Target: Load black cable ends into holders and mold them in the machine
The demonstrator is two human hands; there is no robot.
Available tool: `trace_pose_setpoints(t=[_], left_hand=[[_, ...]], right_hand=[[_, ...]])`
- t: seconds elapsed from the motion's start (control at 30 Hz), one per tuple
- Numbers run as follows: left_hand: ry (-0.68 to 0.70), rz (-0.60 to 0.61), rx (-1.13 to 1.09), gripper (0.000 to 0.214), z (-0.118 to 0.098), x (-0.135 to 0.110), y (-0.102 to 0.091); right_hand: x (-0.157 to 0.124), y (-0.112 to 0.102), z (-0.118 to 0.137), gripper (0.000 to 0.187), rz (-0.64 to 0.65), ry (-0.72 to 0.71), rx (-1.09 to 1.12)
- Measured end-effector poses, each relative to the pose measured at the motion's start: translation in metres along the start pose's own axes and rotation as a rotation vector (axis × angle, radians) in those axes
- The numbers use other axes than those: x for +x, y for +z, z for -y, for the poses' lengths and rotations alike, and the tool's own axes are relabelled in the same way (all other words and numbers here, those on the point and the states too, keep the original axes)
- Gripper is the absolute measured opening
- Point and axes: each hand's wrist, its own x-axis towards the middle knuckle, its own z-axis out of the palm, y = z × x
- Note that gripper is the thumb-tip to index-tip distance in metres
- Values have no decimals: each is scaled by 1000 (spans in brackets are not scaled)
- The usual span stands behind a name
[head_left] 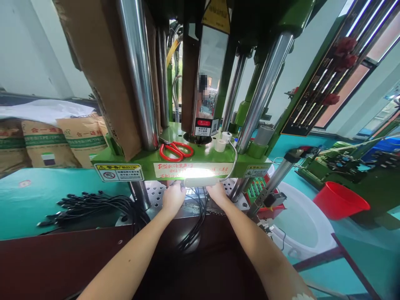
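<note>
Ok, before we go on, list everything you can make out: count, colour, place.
Upright press: one, green, centre
Columns: four, chrome, on the press
Scissors: one, red-handled, on the press plate
Tube lamp: one, white, lit, plate's front edge
Warning labels: two, yellow-headed, plate's front corners
Cardboard: one large piece, brown, left of centre
Cables: several, black, between the hands; more, left
Sacks: at least three, brown, far left
Button panel: one, green, right
Tub: one, white, right
Bucket: one, red, far right
Left hand: one, bare, lamp's left end, grip hidden
Right hand: one, bare, below lamp's right end, grip hidden
</note>
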Motion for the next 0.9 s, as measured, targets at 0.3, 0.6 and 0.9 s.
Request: trace_pose_setpoints(t=[0.3, 0.6, 0.9], left_hand=[[82, -2, 269, 31, -5, 4, -3], [151, -65, 371, 37, -31, -6, 0], [204, -17, 413, 33, -19, 5, 11]], right_hand=[[4, 1, -1, 29, -33, -11, -75], [-6, -15, 21, 30, -62, -102, -132], [0, 4, 27, 31, -75, -118, -160]])
